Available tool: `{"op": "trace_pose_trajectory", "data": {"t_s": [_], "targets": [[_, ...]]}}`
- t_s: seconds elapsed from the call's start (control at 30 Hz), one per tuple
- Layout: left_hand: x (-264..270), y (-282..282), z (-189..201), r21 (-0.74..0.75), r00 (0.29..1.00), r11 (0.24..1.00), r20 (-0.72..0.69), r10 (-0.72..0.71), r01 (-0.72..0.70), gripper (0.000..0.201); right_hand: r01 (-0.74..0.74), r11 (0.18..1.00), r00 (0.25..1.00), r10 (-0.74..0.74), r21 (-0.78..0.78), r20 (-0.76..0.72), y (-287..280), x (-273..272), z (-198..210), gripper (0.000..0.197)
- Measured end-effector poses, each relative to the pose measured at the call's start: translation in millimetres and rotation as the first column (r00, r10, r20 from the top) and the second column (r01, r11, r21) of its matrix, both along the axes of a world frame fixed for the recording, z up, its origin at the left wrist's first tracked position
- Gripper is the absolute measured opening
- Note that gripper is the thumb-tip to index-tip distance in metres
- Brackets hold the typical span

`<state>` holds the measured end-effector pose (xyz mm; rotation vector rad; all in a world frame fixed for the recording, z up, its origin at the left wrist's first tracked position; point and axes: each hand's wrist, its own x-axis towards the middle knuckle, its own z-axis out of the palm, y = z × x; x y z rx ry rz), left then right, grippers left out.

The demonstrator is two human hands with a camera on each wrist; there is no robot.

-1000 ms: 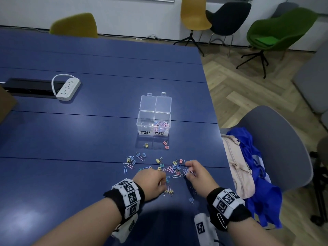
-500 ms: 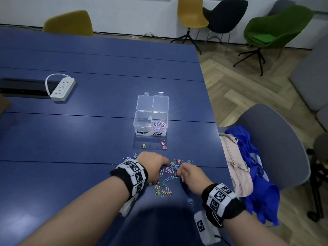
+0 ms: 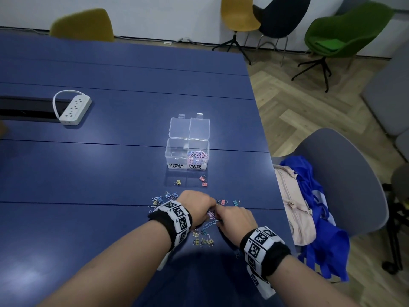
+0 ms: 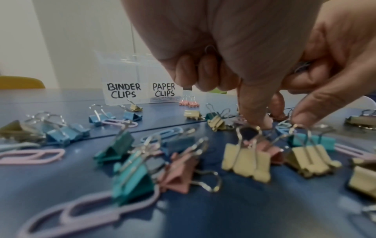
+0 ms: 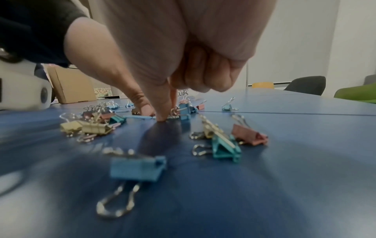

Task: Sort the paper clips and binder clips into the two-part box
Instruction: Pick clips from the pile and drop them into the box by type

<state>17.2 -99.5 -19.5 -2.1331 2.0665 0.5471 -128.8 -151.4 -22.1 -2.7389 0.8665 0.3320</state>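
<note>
A clear two-part box (image 3: 187,161) stands open; the side marked PAPER CLIPS holds several paper clips (image 3: 197,155), and the BINDER CLIPS side looks empty. Pastel binder clips (image 4: 246,161) and paper clips (image 4: 81,214) lie scattered in front of it. My left hand (image 3: 210,212) is low over the pile, three fingers curled on a wire clip (image 4: 210,48), one fingertip (image 4: 255,122) on the table. My right hand (image 3: 218,218) almost touches it, pinching down at the table (image 5: 164,116), with paper clips (image 4: 303,66) tucked in its curled fingers.
Two pink binder clips (image 3: 203,181) and a yellow one (image 3: 177,182) lie just before the box. A white power strip (image 3: 74,109) sits far left. The table's right edge (image 3: 280,209) is close; a grey chair with a pink bag (image 3: 295,209) stands beside it.
My left hand has moved forward and right over the pile, and my right hand has shifted left, so the two now meet fingertip to fingertip.
</note>
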Motion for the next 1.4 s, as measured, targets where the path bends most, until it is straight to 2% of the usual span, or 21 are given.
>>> {"op": "trace_pose_trajectory", "data": {"t_s": [0.1, 0.3, 0.47, 0.6, 0.77, 0.87, 0.93, 1.03, 1.13, 1.2, 1.23, 1.3, 1.33, 1.4], "targets": [[0, 1, -1, 0.013, 1.0, 1.0, -0.002, 0.01, -0.009, 0.013, -0.027, 1.0, 1.0, 0.027, -0.009, 0.002, 1, 1, 0, 0.022], [-2, 7, -7, 0.048, 0.999, 0.999, 0.041, -0.001, -0.001, 0.023, -0.063, 0.997, 0.995, 0.059, -0.049, -0.074, 0, 7, -1, 0.019], [4, 11, 0, 0.084, 0.987, 0.987, -0.07, 0.142, -0.136, 0.027, -0.102, 0.992, 0.99, 0.093, -0.08, -0.109, 4, 8, -3, 0.022], [18, 24, 4, 0.122, 0.923, 0.956, -0.252, 0.291, -0.268, 0.026, -0.065, 0.998, 0.992, 0.063, -0.018, -0.111, 3, 5, -4, 0.02], [34, 42, 6, 0.102, 0.794, 0.891, -0.417, 0.442, -0.443, 0.021, -0.067, 0.998, 0.99, 0.069, 0.02, -0.119, 0, 4, -4, 0.018], [36, 51, 5, 0.169, 0.665, 0.83, -0.524, 0.533, -0.532, 0.017, -0.065, 0.997, 0.992, 0.068, 0.031, -0.11, 2, 6, 0, 0.016], [37, 56, 3, 0.215, 0.559, 0.788, -0.6, 0.572, -0.577, 0.017, 0.011, 0.993, 0.999, -0.006, 0.119, -0.044, 3, 8, 2, 0.007], [43, 62, 3, 0.232, 0.48, 0.758, -0.652, 0.586, -0.61, 0.019, 0.143, 0.935, 0.978, -0.183, 0.324, 0.096, 0, 10, 4, 0.014], [51, 67, 6, 0.278, 0.392, 0.735, -0.702, 0.595, -0.619, 0.018, 0.168, 0.888, 0.946, -0.267, 0.428, 0.182, -3, 6, 5, 0.012], [54, 70, 7, 0.327, 0.275, 0.7, -0.751, 0.6, -0.635, 0.017, 0.194, 0.842, 0.92, -0.335, 0.504, 0.206, -5, 2, -1, 0.006], [55, 71, 7, 0.362, 0.182, 0.668, -0.779, 0.6, -0.65, 0.019, 0.208, 0.816, 0.907, -0.367, 0.539, 0.205, -6, 1, -4, 0.005], [55, 74, 7, 0.448, -0.022, 0.585, -0.806, 0.591, -0.677, 0.026, 0.243, 0.725, 0.87, -0.456, 0.645, 0.186, -4, 3, -7, 0.015], [56, 75, 8, 0.482, -0.101, 0.554, -0.809, 0.579, -0.679, 0.028, 0.261, 0.632, 0.828, -0.535, 0.73, 0.167, -2, 5, -7, 0.021], [55, 78, 10, 0.535, -0.23, 0.531, -0.813, 0.535, -0.657, 0.028, 0.253, 0.386, 0.7, -0.706, 0.887, 0.107, 1, 8, -5, 0.031]]}}
